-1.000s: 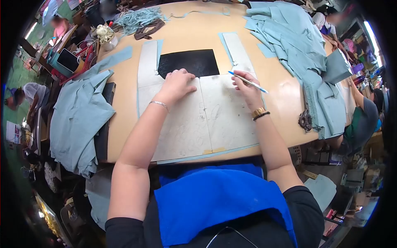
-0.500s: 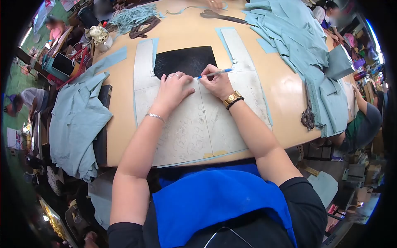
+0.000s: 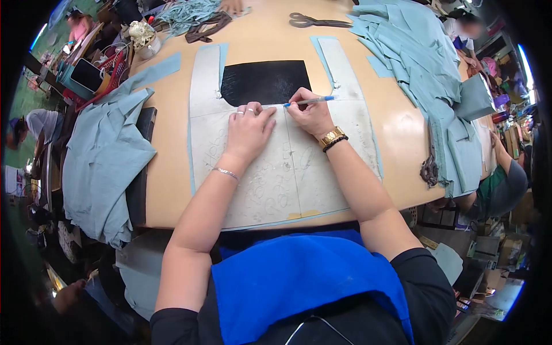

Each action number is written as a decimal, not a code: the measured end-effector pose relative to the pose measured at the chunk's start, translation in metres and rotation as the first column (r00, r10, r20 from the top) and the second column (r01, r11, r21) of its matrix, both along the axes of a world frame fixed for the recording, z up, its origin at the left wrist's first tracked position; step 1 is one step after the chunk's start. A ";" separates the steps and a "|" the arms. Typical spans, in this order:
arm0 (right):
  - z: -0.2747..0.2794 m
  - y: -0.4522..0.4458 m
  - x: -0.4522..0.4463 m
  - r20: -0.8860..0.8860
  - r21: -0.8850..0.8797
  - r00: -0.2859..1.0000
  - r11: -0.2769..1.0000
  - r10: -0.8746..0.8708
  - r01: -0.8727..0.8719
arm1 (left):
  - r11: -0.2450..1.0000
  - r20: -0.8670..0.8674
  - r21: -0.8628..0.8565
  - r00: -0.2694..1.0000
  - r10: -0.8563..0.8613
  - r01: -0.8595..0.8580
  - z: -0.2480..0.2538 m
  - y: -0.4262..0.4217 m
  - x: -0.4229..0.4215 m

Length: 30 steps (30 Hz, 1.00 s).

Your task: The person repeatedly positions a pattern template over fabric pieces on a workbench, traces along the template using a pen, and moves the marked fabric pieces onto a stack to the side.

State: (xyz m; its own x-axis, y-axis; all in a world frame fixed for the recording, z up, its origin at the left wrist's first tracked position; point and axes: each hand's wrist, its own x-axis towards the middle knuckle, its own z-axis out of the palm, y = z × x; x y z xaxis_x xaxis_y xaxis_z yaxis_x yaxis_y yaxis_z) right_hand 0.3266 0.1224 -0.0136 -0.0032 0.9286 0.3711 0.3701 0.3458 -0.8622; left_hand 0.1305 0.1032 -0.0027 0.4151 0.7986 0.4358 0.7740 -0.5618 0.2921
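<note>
A worn white pattern board (image 3: 253, 190) with handwriting and a ruled centre line lies over light blue-green fabric (image 3: 379, 155), whose edges show around it. A black sheet (image 3: 267, 80) shows in the board's U-shaped cutout. My left hand (image 3: 251, 129) rests palm down on the board, left of the centre line, fingers stretched toward the cutout's lower edge. In my right hand (image 3: 311, 117) is a blue and clear pen (image 3: 319, 99), pinched between thumb and fingers. Its tip touches or nearly touches the cutout edge by the centre line.
Dark scissors (image 3: 319, 22) lie at the far side, near another person's hand (image 3: 232, 6) and fabric scraps (image 3: 190, 17). Piled blue-green cloth (image 3: 408, 57) covers the right side. More cloth (image 3: 106, 167) hangs over the left edge. A red basket (image 3: 112, 80) stands at left.
My left hand has shifted slightly right and toward me on the board. The pen stays by the centre line. Across the table, the other person's hand has moved left, and the thin strip there is gone.
</note>
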 end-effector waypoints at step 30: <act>-0.014 0.028 0.119 -0.235 -0.038 0.906 0.934 -0.353 0.354 | 0.931 -0.145 -0.204 0.950 0.276 -0.301 0.009 -0.016 -0.047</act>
State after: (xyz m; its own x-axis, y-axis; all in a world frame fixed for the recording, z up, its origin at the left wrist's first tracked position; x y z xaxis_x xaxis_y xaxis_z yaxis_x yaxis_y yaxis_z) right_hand 0.4457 0.1505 -0.0274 0.4125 0.8506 0.3261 0.2569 0.2348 -0.9375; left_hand 0.0831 0.0871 0.0060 0.1881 0.9618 0.1988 0.9278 -0.2404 0.2852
